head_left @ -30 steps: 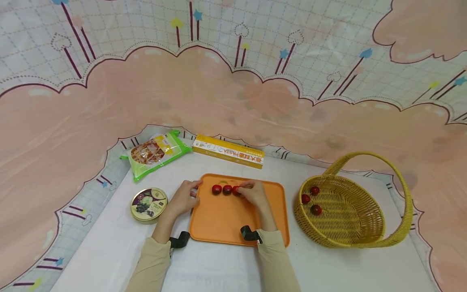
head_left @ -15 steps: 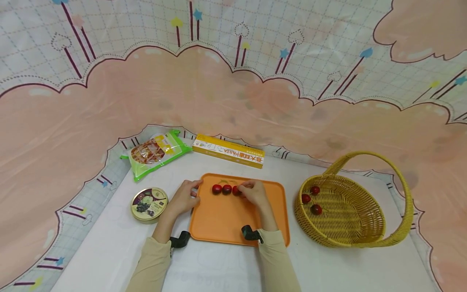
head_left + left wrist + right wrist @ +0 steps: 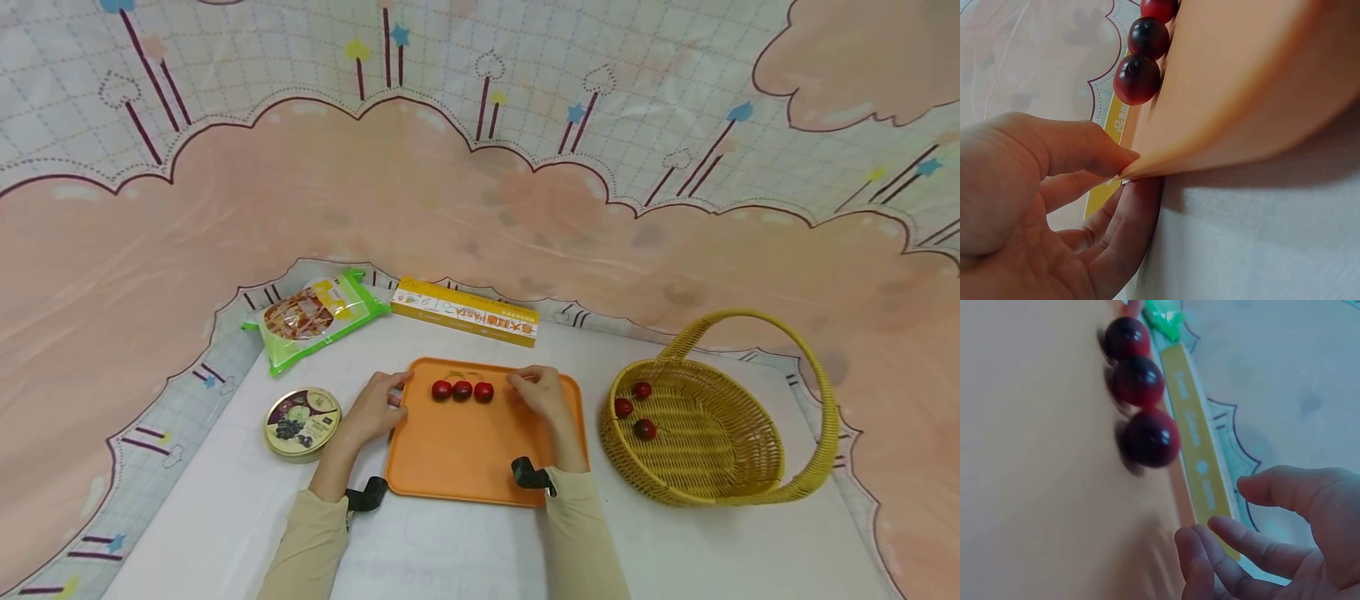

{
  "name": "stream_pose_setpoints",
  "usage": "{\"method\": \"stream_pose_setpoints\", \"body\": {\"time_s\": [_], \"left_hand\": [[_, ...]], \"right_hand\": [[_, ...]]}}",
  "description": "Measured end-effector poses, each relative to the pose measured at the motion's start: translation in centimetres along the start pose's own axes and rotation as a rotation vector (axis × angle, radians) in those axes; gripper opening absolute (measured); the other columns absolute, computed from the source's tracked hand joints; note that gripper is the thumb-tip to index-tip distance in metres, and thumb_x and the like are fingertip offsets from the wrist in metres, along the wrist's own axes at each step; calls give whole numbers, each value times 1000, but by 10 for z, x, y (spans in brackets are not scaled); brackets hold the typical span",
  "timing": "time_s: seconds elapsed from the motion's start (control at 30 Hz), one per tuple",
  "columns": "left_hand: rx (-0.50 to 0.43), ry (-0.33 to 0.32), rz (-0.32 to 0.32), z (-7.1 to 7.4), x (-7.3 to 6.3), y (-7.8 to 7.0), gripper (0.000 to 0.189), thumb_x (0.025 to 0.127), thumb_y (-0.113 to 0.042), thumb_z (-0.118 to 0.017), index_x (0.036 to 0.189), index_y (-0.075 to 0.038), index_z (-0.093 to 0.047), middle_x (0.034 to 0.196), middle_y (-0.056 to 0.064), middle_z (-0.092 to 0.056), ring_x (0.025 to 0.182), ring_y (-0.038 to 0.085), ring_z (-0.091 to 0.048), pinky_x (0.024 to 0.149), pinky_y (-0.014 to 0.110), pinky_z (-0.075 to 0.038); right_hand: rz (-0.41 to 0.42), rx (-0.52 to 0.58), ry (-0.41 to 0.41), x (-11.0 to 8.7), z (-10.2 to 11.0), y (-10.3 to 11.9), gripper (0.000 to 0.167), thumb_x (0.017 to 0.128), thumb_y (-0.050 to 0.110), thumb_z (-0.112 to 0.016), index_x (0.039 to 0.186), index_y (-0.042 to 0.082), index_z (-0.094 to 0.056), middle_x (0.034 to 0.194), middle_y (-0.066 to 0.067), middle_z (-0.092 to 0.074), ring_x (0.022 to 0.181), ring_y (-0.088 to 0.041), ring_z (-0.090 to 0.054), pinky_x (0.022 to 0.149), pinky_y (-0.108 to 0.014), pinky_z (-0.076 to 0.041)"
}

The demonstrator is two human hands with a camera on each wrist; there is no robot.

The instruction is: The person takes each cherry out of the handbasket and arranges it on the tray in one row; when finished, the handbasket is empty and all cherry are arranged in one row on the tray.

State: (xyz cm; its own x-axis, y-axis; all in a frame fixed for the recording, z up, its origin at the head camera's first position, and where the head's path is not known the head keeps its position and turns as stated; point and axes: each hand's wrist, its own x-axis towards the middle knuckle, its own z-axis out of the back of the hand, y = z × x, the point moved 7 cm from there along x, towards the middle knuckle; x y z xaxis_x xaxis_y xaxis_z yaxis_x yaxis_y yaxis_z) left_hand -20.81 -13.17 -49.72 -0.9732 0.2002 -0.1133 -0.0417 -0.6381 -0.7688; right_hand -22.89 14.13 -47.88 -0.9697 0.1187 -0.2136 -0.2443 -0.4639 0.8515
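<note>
Three dark red cherries (image 3: 462, 391) sit in a row near the far edge of an orange tray (image 3: 465, 454), their thin stems pointing away. My left hand (image 3: 377, 408) pinches the tray's left rim; in the left wrist view the thumb lies on top of the rim and the fingers beneath. Above the tray, to the right of the row, my right hand (image 3: 542, 392) holds nothing. Its thumb and fingers are apart in the right wrist view, a short way from the nearest cherry (image 3: 1152, 438).
A wicker basket (image 3: 765, 433) with a tall handle stands right of the tray, three more cherries (image 3: 645, 429) inside it. Behind the tray lie a pasta box (image 3: 465, 312) and a green-edged food bag (image 3: 318, 321). A round tin (image 3: 302, 423) is at the left.
My right hand has let go of the rightmost cherry and moved right. That cherry stays in the row. The left hand keeps its hold on the tray rim.
</note>
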Motion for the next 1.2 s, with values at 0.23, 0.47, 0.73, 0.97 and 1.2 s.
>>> {"method": "stream_pose_setpoints", "body": {"time_s": [0.23, 0.47, 0.73, 0.97, 1.2], "left_hand": [[-5, -2, -8, 1, 0, 0, 61, 81, 4, -63, 140, 5, -49, 120, 23, -50, 89, 23, -56, 76, 34, -49], [-5, -1, -7, 0, 0, 0, 61, 81, 4, -63, 140, 6, -49, 120, 23, -50, 89, 24, -56, 76, 34, -50], [-10, -1, -6, 0, -1, -1, 61, 81, 5, -63, 140, 5, -49, 121, 24, -50, 89, 24, -57, 75, 33, -50], [-8, -6, -41, 1, -1, -1, 60, 80, 6, -62, 138, 7, -50, 118, 25, -50, 88, 24, -58, 75, 34, -51], [-10, -3, -40, 1, 0, -1, 59, 80, 6, -62, 138, 7, -50, 118, 25, -50, 88, 24, -58, 75, 34, -51]], "right_hand": [[-26, 22, -20, 1, 19, -4, 25, 90, 14, -67, 102, -7, -70, 85, -15, -70, 72, -20, -65, 57, -23, -49], [-13, 57, -25, 2, 40, -2, 29, 92, 14, -65, 107, -10, -68, 96, -25, -69, 80, -30, -71, 66, -34, -58], [-39, 86, -71, 5, 75, 5, 34, 95, 20, -62, 114, -8, -66, 106, -25, -67, 93, -33, -69, 77, -38, -56], [-60, 125, -88, 3, 114, 8, 43, 97, 25, -60, 126, -6, -61, 121, -28, -62, 96, -26, -70, 73, -23, -54], [-55, 165, -142, 0, 159, 1, 51, 97, 26, -58, 133, -9, -53, 111, -20, -67, 77, -4, -67, 75, -23, -54]]}}
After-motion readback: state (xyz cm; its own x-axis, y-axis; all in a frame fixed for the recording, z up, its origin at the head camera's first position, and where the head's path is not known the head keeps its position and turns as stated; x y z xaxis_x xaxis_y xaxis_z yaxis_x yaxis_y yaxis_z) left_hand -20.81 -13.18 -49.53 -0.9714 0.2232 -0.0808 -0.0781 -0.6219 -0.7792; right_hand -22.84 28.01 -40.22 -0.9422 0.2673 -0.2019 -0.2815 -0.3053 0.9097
